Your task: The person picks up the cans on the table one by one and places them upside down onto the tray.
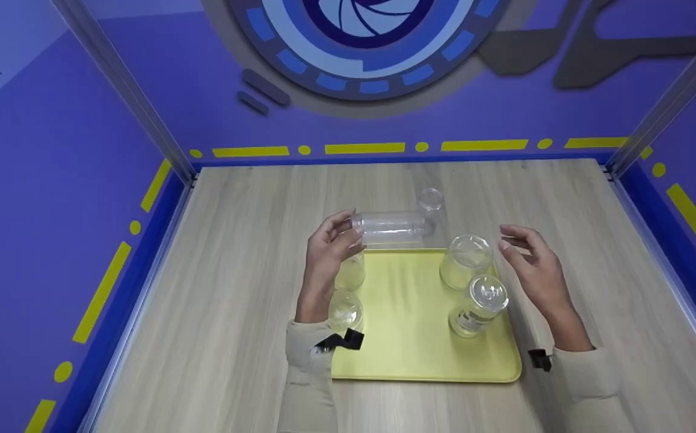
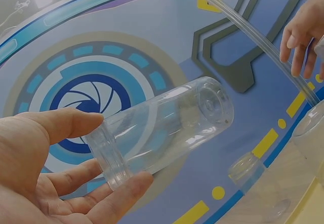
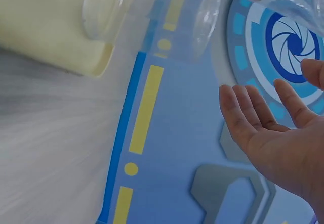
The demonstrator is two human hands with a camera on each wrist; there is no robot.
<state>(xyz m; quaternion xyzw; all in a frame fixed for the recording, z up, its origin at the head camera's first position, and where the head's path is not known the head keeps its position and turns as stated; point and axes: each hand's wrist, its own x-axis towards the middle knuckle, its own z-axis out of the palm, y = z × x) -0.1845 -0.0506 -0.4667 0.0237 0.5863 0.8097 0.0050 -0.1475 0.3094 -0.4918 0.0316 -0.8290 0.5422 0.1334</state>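
My left hand (image 1: 323,258) grips a clear, empty plastic jar (image 1: 391,227) by its ridged mouth end, above the far edge of a yellow tray (image 1: 408,319). In the left wrist view that jar (image 2: 172,120) lies nearly sideways, its round base pointing right and slightly up. My right hand (image 1: 537,270) is in the air just right of the tray, fingers loosely bent and holding nothing; the right wrist view shows its palm (image 3: 283,150) bare. Nearest to it are two clear jars standing base up, a wide one (image 1: 467,261) and a labelled one (image 1: 479,307).
Two more clear containers, one farther (image 1: 352,272) and one nearer (image 1: 346,310), are on the tray's left side, partly behind my left hand and wrist. Another small clear container (image 1: 431,199) stands beyond the tray on the wooden table (image 1: 233,288). Blue-purple panels (image 1: 113,216) enclose the table's back and sides.
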